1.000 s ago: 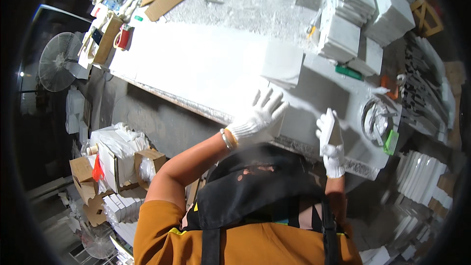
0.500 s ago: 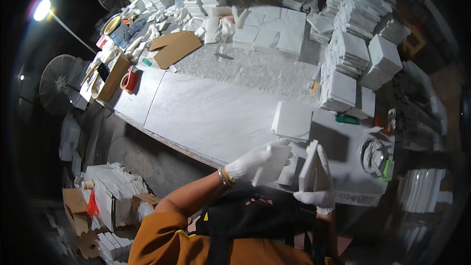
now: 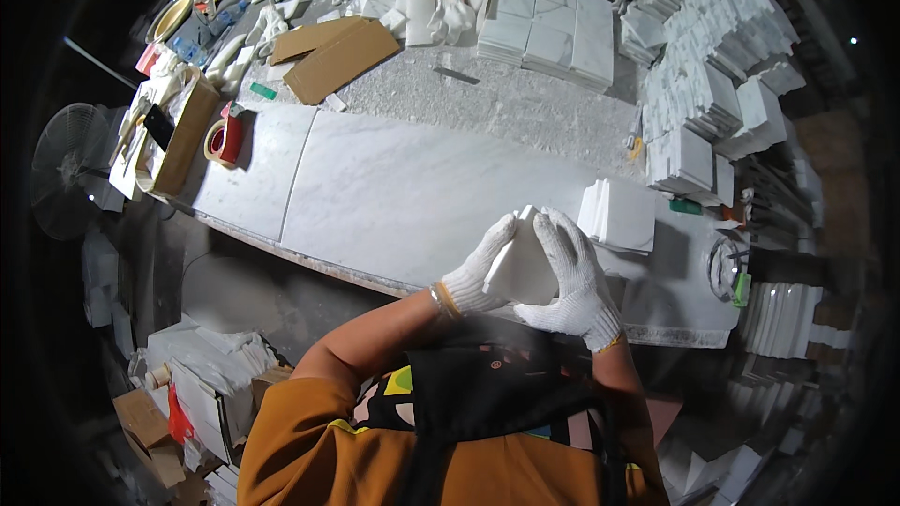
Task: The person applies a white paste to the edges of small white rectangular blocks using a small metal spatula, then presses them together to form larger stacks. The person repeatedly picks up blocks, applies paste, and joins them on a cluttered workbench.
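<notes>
Both my hands wear white knit gloves and hold white marble tiles (image 3: pixel 527 267) upright over the near edge of the bench, close to my body. My left hand (image 3: pixel 476 270) grips them from the left side. Spread over the tiles' right face is my right hand (image 3: pixel 574 283), its thumb along the lower edge. The tiles meet at their top edges; how many there are I cannot tell. Just beyond my right hand, a short stack of white tiles (image 3: pixel 619 215) lies on the pale marble slab (image 3: pixel 394 183).
Tall tile stacks (image 3: pixel 694 94) line the bench's right side, and flat tiles (image 3: pixel 553 28) lie at the back. Brown cardboard pieces (image 3: pixel 342 61), a red tape dispenser (image 3: pixel 223 142) and a wooden box (image 3: pixel 187 145) are to the left. A coil (image 3: pixel 722 272) sits at the right end.
My hands were apart, each with tile in it. Now they have come together, bringing the tiles against each other. The view has shifted, too.
</notes>
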{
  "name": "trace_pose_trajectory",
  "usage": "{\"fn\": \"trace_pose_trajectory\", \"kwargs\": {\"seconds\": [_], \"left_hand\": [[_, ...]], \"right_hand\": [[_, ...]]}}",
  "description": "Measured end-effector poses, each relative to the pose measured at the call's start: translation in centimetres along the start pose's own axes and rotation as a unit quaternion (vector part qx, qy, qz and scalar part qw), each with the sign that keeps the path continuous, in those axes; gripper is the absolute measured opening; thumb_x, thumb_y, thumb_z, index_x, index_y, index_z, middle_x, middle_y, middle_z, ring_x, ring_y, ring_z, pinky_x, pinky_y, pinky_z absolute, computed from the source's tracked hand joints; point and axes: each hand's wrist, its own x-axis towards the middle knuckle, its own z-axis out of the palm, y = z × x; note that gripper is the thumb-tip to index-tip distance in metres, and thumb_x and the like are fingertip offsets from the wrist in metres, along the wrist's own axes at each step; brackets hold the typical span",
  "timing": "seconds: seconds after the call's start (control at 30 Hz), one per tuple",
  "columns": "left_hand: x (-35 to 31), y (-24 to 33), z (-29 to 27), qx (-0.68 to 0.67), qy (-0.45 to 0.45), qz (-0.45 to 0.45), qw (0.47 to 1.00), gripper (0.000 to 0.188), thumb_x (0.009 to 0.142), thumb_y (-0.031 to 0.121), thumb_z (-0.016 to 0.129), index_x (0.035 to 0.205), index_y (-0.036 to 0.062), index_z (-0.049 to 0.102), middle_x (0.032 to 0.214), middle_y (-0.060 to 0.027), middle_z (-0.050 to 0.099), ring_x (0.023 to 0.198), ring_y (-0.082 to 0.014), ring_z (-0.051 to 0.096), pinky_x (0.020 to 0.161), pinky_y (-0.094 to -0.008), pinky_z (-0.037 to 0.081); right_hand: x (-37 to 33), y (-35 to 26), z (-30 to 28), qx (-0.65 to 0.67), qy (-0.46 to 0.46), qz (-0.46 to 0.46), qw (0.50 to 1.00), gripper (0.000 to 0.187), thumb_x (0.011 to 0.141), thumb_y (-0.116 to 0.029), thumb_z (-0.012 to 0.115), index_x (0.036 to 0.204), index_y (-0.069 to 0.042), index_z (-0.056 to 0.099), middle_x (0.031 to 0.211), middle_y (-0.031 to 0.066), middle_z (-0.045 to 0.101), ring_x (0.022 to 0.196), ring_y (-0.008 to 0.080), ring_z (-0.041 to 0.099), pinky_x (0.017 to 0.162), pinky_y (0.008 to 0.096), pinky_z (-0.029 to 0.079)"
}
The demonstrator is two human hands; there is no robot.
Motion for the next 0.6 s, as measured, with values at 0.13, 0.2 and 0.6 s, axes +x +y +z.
{"fn": "trace_pose_trajectory", "kwargs": {"seconds": [0.13,0.2,0.6], "left_hand": [[-0.4,1.5,-0.1,0.018,-0.018,-0.010,1.000,0.056,0.100,0.052,0.046,0.138,0.0110,0.049,0.135,-0.0079,0.054,0.123,-0.0225,0.052,0.106,-0.0389,0.042],[-0.5,1.7,0.4,0.069,0.025,-0.003,0.997,0.056,0.100,0.050,0.047,0.139,0.0101,0.048,0.135,-0.0087,0.054,0.123,-0.0217,0.052,0.106,-0.0381,0.042],[1.5,3.4,-0.6,0.069,0.063,-0.009,0.996,0.046,0.101,0.046,0.049,0.122,0.0058,0.059,0.114,-0.0093,0.064,0.100,-0.0196,0.063,0.091,-0.0343,0.053]], "right_hand": [[1.4,-1.2,-0.5,-0.008,-0.034,0.004,0.999,0.105,0.060,-0.030,0.084,0.150,-0.010,0.034,0.146,0.0225,0.038,0.134,0.0424,0.039,0.111,0.0529,0.035],[1.4,-1.3,-0.6,-0.020,-0.041,0.002,0.999,0.103,0.061,-0.030,0.083,0.150,-0.011,0.034,0.145,0.0224,0.038,0.134,0.0422,0.038,0.112,0.0524,0.034],[3.9,-2.5,1.1,-0.162,-0.047,0.065,0.983,0.110,0.058,-0.044,0.084,0.148,-0.007,0.032,0.140,0.0182,0.038,0.129,0.0368,0.040,0.109,0.0498,0.035]]}}
